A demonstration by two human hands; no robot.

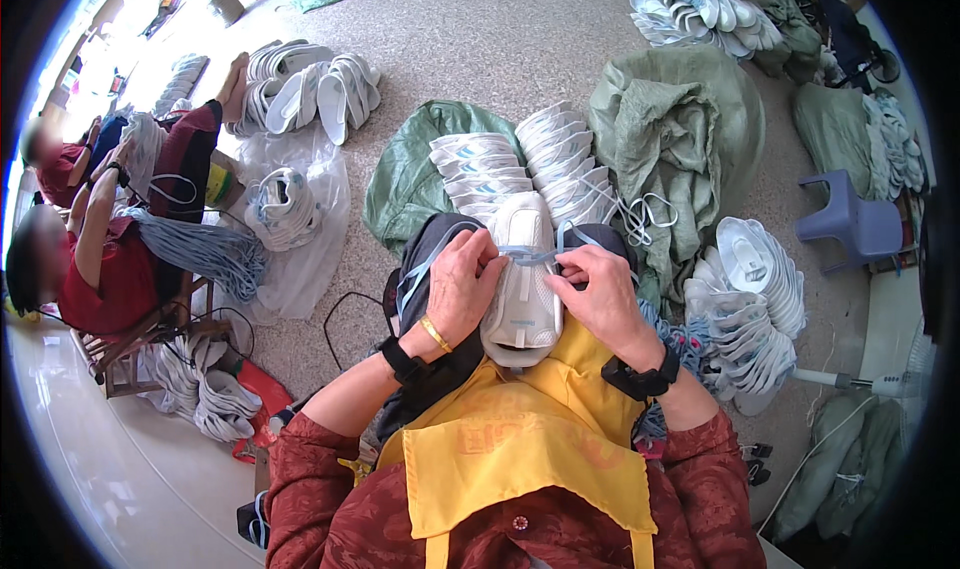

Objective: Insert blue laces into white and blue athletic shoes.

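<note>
A white shoe upper (pixel 522 304) lies over my lap, its heel opening toward me. A light blue shoelace (pixel 526 256) crosses it, with loops at both sides. On the left edge of the upper, my left hand (pixel 458 281) pinches the lace between thumb and fingers. Opposite it, my right hand (pixel 603 297) has thumb and forefinger closed on the lace at the right edge. Just beyond the upper stand two rows of stacked white shoe uppers (pixel 480 174). A yellow apron (pixel 500 449) covers my lap.
Green sacks (pixel 665 119) lie ahead and right, beside more stacked uppers (pixel 755 279). A purple stool (pixel 850 219) stands at the right. Two people in red sit at the left, near a bundle of blue laces (pixel 200 249) and a wooden chair (pixel 150 339).
</note>
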